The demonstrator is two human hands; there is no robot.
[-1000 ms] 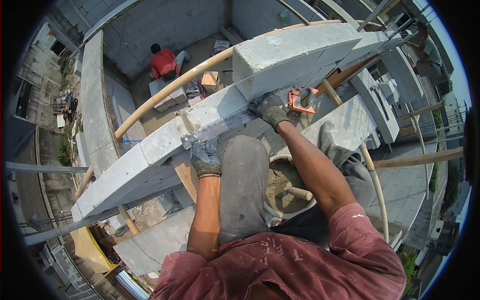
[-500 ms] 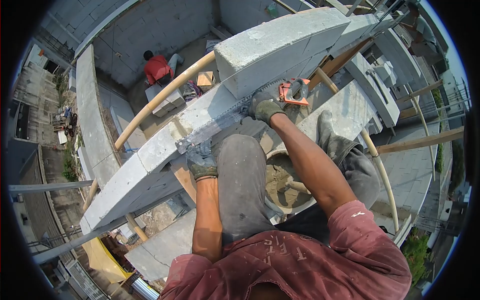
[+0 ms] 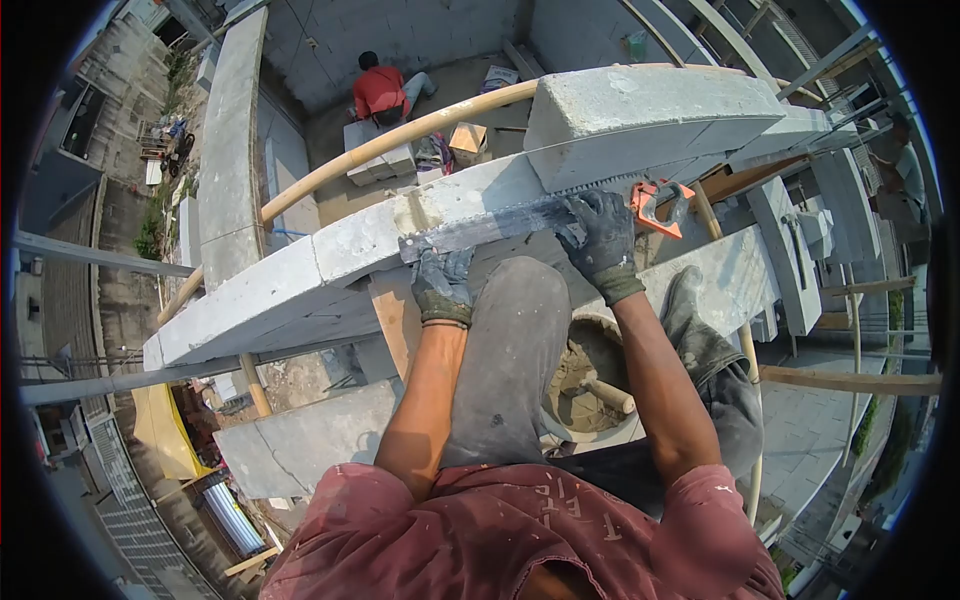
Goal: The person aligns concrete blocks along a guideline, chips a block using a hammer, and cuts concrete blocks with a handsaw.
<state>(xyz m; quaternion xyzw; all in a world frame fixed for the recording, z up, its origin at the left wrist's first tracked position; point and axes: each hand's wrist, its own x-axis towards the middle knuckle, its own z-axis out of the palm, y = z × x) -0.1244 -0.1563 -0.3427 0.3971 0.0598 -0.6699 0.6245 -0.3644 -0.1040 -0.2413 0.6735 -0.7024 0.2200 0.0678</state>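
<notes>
A hand saw with an orange handle lies lengthwise along the near edge of a low wall of pale blocks. Its blade is smeared grey, and the teeth show on the far side. My left hand, in a dark glove, pinches the blade's left end. My right hand, gloved too, grips the blade close to the handle, fingers over the upper edge. A larger pale block stands on the wall just beyond the right hand. Left of it, a mortar patch marks the wall top.
Between my legs sits a bucket of wet mortar with a wooden-handled tool in it. A bent bamboo pole runs behind the wall. Beyond it, a person in red crouches near stacked blocks. Another person is at far right.
My view has turned, shifting the wall rightward and levelling the saw in the picture. My right hand now shows upright with its fingers over the blade. Both hands stay on the saw.
</notes>
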